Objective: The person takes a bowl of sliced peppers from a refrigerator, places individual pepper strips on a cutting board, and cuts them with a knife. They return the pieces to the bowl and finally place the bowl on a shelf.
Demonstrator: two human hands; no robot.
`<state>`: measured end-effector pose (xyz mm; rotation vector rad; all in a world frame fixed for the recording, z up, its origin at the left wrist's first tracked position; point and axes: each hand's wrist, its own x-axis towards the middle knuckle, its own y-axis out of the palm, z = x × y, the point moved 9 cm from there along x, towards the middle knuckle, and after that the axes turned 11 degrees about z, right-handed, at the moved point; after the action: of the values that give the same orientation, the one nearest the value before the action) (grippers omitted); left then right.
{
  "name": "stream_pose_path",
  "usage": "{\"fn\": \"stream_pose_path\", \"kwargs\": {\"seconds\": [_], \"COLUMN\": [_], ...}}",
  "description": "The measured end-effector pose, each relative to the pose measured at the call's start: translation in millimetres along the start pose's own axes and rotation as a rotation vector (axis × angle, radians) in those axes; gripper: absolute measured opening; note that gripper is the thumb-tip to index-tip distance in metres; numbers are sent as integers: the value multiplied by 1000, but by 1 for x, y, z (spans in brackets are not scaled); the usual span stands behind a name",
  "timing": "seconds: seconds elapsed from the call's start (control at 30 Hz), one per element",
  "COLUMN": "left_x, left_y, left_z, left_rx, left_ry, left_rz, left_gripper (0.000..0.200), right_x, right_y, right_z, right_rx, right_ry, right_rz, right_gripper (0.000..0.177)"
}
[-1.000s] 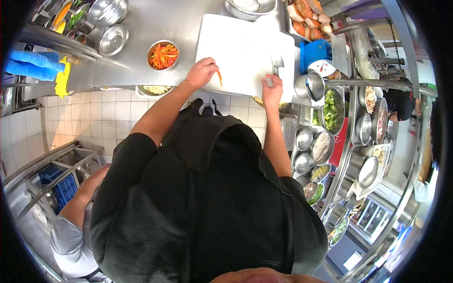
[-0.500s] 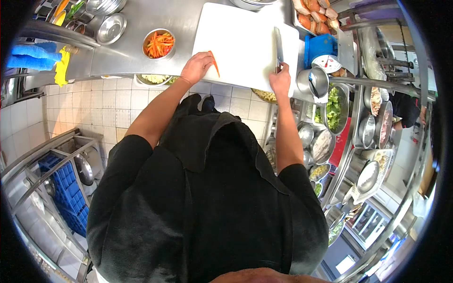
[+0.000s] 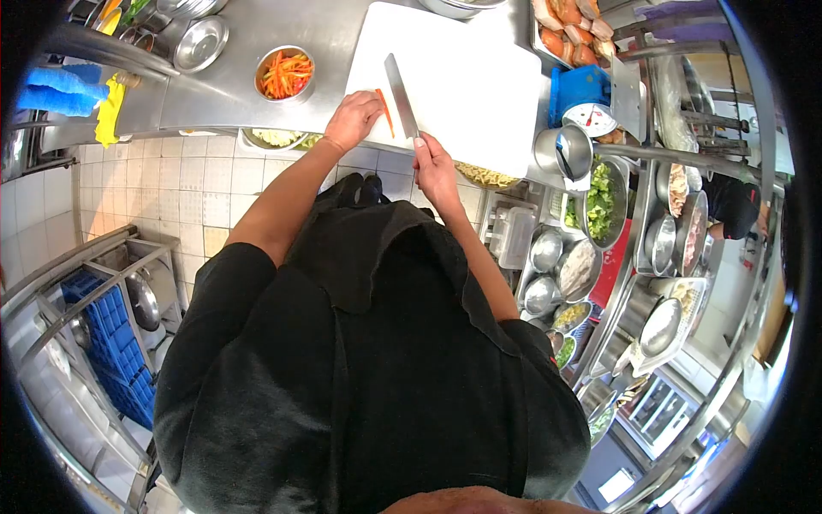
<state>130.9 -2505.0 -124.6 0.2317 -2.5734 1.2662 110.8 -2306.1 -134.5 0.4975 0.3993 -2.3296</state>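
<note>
A white cutting board (image 3: 467,90) lies on the steel counter. On its left part rests a thin orange-red strip of vegetable (image 3: 385,113), with the closed fingers of my left hand (image 3: 354,120) against its left side. My right hand (image 3: 435,167) grips the handle of a knife (image 3: 400,96) at the board's front edge. The blade points away from me over the board, a little right of the strip and apart from it. To the left of the board stands a steel bowl (image 3: 285,97) of orange and red strips.
A blue scale (image 3: 582,90) and a steel pot (image 3: 563,152) stand right of the board, near a tray of meat (image 3: 575,32). Bowls of food line the right side. An empty steel bowl (image 3: 201,44) sits at the back left. A person's dark sleeve (image 3: 736,201) shows far right.
My right hand has moved left with the knife, from the board's right side to near the strip. My left hand has stayed at the strip.
</note>
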Motion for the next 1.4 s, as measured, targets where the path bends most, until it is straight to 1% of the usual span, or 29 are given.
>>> {"fn": "stream_pose_path", "kwargs": {"seconds": [0.07, 0.27, 0.4, 0.5, 0.6, 0.7, 0.8, 0.9, 0.97, 1.0, 1.1, 1.2, 1.3, 1.4], "left_x": [1, 1, 3, 4, 6, 6, 6, 6, 6, 7, 4, 7, 8, 9], "left_y": [-2, 9, 7, 5, 4, 3, 5, 5, 5, 4, 7, 7, 6, 6], "left_z": [-2, 6, 4, 2, -1, -4, -3, -2, -1, -1, -1, 2, 1, 2], "left_rx": [-2, 33, 19, 27, 47, 71, 71, 55, 41, 46, 56, 68, 48, 66], "left_ry": [30, 8, 11, 5, 15, 25, 32, 17, 6, 7, 7, 12, 21, 29], "left_rz": [-12, 98, 92, 86, 97, 116, 112, 121, 134, 124, 116, 120, 141, 153], "left_gripper": [15, 16, 17, 17, 17, 18, 18, 17, 17, 17, 16, 15, 13, 10], "right_x": [-2, 2, 3, 2, -4, -2, -7, -6, -4, -1, 37, 81, 96, 87], "right_y": [3, 10, 15, 15, 15, 17, 18, 21, 22, 22, 28, 27, 13, -2], "right_z": [1, -1, -2, 2, 11, 10, 19, 18, 25, 30, 41, 49, 46, 32], "right_rx": [18, -23, -46, -114, -209, -218, -295, -299, -372, -407, -384, -383, -230, -11], "right_ry": [23, 2, 50, -31, -48, -108, -112, -75, -177, -232, -186, -305, -122, -25], "right_rz": [3, 9, 42, -9, -39, -48, -71, -55, -106, -131, -76, -104, 3, 2], "right_gripper": [46, 46, 45, 44, 42, 43, 44, 40, 40, 40, 40, 38, 37, 37]}}
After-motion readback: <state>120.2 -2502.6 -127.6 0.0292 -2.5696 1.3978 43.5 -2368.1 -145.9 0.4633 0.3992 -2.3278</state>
